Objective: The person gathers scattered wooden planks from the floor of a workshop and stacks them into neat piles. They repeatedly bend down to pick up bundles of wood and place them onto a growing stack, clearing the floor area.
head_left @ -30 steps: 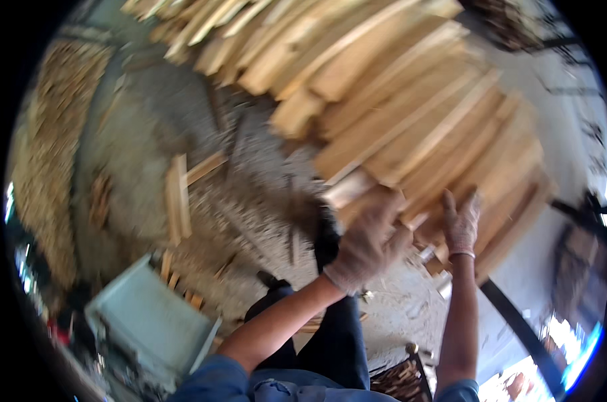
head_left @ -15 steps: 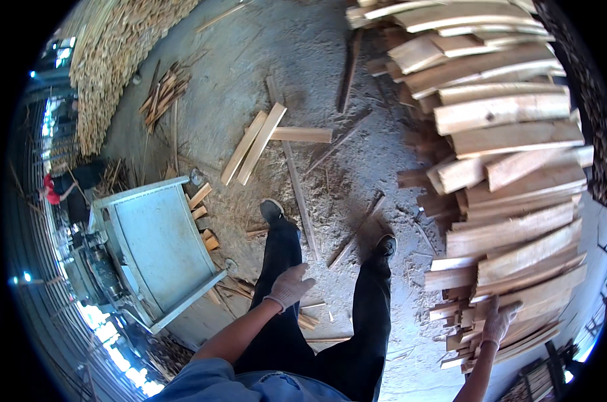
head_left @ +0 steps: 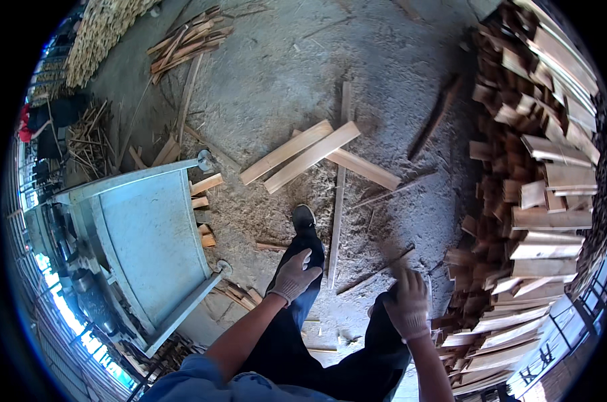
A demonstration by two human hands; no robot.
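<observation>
My left hand (head_left: 295,275), in a pale knitted work glove, hovers over my left thigh with its fingers and thumb apart and nothing in it. The right hand (head_left: 408,307), gloved alike, is held over my right knee, fingers stretched forward and slightly blurred, also without anything in its grip. To its right rises a long stack of cut wooden boards (head_left: 548,251), their ends jutting out unevenly. Ahead of my feet lie three loose boards on the floor: a top plank (head_left: 313,157), a second plank (head_left: 276,157) beside it, and a third plank (head_left: 370,170) slanting right.
A pale blue metal machine table (head_left: 153,234) stands at left, with short wood offcuts (head_left: 206,182) by its edge. Narrow strips (head_left: 338,221) and sawdust litter the floor. Scrap sticks (head_left: 189,41) lie farther off. A person in red (head_left: 26,124) is at far left.
My right hand has left the board stack and come left over my knee. My view has turned toward the right, and my left hand stays over my thigh.
</observation>
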